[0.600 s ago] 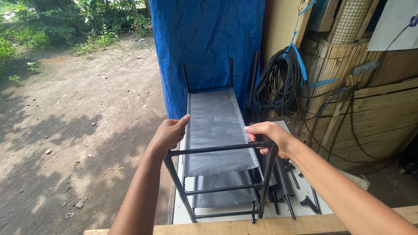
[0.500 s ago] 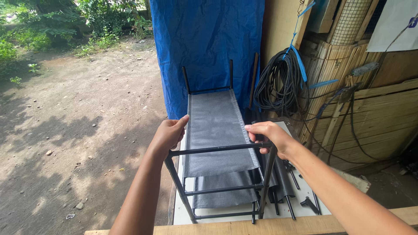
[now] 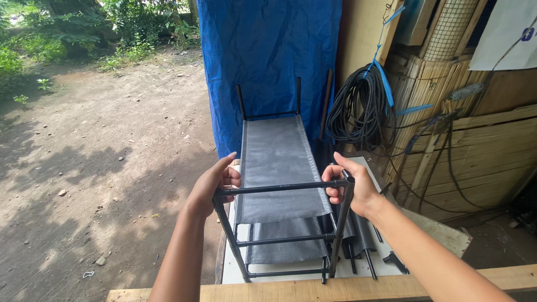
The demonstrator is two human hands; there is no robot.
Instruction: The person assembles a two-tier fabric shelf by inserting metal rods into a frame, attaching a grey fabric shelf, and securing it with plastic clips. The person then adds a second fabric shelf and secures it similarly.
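Nearest the camera, a pale wooden plank [image 3: 313, 288] runs below the foot of a black metal rack frame [image 3: 282, 235] that stands on a white desk [image 3: 232, 268]. Both hands grip the frame's top front crossbar [image 3: 282, 188]: the left hand [image 3: 215, 184] is curled around its left corner, fingers closed on the tube, and the right hand [image 3: 352, 187] is closed over its right corner. Grey fabric shelves [image 3: 277, 162] stretch backward from the crossbar, one tier above another. Loose black tubes [image 3: 363, 246] lie on the desk just right of the frame, partly hidden behind its right post. Behind the frame hangs a blue tarpaulin [image 3: 268, 61]; to the frame's right a coil of black cable [image 3: 358, 112] hangs against bamboo and wooden panels [image 3: 486, 151]. Left of the frame lies bare dirt ground [image 3: 95, 168], with green plants [image 3: 72, 33] beyond. Compared with half a second earlier, both hands keep the same hold and the frame has not visibly shifted.
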